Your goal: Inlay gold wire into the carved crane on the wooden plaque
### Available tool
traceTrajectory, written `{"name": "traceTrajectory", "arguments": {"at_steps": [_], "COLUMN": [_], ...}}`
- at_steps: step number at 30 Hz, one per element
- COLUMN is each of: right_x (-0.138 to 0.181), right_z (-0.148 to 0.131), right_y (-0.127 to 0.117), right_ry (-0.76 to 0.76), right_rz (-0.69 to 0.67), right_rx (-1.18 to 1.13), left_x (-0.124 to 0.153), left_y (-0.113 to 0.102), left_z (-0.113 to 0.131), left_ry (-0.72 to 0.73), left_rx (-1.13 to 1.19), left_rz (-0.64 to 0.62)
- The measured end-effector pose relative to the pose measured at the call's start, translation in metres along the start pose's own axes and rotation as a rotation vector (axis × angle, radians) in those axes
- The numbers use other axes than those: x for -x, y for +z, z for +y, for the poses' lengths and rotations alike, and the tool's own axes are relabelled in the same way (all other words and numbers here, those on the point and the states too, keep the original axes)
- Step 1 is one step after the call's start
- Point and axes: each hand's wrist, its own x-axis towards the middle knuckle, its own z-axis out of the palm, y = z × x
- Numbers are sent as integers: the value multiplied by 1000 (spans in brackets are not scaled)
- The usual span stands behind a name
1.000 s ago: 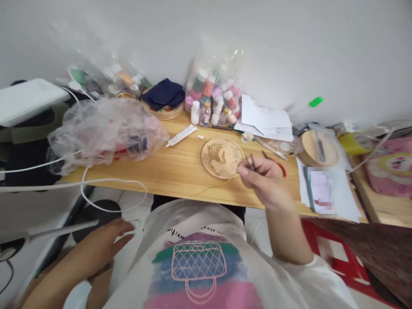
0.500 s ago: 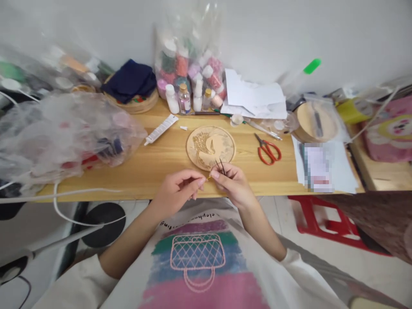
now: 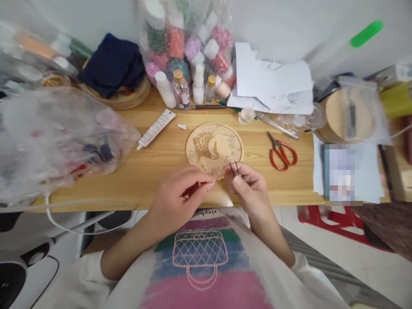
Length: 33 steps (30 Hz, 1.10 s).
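My left hand [image 3: 180, 195] is closed in a pinch at the near side of a round wooden disc [image 3: 225, 131]. A thin gold strand [image 3: 219, 178] shows at its fingertips, partly hidden and too fine to make out fully. In my right hand [image 3: 251, 189] is a pair of dark tweezers [image 3: 234, 168], tips apart and pointing away from me. Both hands are just above the table's front edge, a small gap between them. The disc lies flat and carries a gold raised bird-like figure on its left, with fine drawn lines elsewhere.
Red-handled scissors [image 3: 282, 155] lie right of the disc. A white tube [image 3: 157, 128] and its small cap [image 3: 182, 126] lie left. Small bottles [image 3: 182, 90] and white papers [image 3: 273, 86] stand behind. A phone [image 3: 341, 171] rests at right, a plastic bag [image 3: 64, 133] at left.
The head view has shifted, and the table things appear larger. My hands have moved slightly apart. The left still pinches, and the tweezers stay in the right.
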Motion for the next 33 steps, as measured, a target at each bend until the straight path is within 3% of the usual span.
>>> {"name": "traceTrajectory", "arguments": {"at_steps": [4, 10, 16, 26, 33], "right_x": [7, 11, 10, 11, 8], "right_z": [-7, -9, -14, -22, -24], "right_y": [-3, -7, -7, -6, -7], "right_ry": [-69, -106, -99, -73, -95], "right_rz": [32, -35, -68, -84, -104], "right_rx": [5, 99, 122, 83, 55], "left_x": [-11, -21, -24, -25, -28], "left_y": [-2, 2, 3, 3, 5], "left_z": [9, 11, 17, 19, 16], "left_ry": [-210, -477, -610, -710, -686], "left_rx": [252, 747, 877, 966, 1064], "left_rz": [23, -52, -91, -129, -253]}}
